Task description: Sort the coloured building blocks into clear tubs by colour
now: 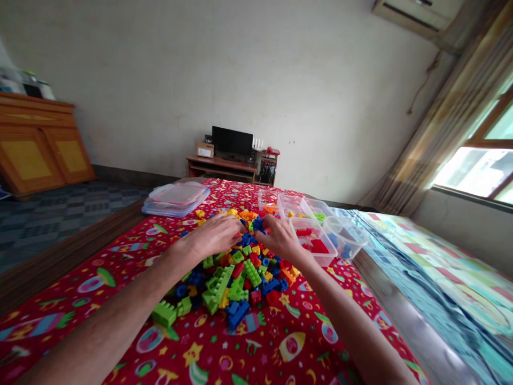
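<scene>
A heap of coloured plastic building blocks [232,278] lies on a red patterned tablecloth [248,347]. My left hand [214,235] rests palm down over the far side of the heap, fingers curled onto the blocks. My right hand [278,235] is beside it, fingers pinched on a small blue block [256,224] at the top of the heap. The two hands nearly touch at the fingertips.
Several clear plastic tubs [340,243] holding sorted blocks stand just right of the hands. A stack of clear lids [176,198] lies at the far left of the table. A bed with a patterned cover [441,267] runs along the right. A low desk with a monitor [232,141] stands by the far wall.
</scene>
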The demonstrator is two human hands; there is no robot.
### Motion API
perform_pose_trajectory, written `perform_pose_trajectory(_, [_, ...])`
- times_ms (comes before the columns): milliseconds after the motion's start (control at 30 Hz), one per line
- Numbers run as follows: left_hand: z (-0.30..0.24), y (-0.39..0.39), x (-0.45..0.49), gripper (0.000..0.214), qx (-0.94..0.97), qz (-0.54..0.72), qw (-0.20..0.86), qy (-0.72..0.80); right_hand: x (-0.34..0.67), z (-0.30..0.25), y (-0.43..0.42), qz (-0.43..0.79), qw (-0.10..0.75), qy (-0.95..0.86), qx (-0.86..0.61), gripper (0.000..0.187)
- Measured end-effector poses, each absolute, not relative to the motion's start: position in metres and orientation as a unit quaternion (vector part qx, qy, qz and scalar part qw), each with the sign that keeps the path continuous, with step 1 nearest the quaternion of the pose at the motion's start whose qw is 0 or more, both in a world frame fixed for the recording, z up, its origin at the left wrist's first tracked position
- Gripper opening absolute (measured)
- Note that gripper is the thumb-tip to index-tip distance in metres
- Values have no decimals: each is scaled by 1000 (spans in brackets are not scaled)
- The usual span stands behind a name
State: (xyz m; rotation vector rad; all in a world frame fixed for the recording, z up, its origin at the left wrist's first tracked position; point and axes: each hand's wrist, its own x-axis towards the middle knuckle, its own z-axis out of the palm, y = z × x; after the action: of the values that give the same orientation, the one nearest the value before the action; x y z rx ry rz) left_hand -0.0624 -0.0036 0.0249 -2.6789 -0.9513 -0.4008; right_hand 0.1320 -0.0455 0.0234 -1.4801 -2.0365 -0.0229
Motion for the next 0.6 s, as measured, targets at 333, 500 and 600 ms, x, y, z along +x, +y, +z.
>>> perform_pose_trajectory(333, [12, 11, -60, 27, -927, -128, 122, -331, 139, -9, -5, 356, 508, -604, -501, 54])
perform_pose_trajectory(500, [3, 11, -54, 33, -932, -95, 65, -344, 148, -4, -9, 400, 542, -575, -465, 54])
perform_pose_trajectory(600, [2, 14, -55, 30, -919, -111, 75, -370, 146, 0, -12, 453, 545, -553, -437, 49])
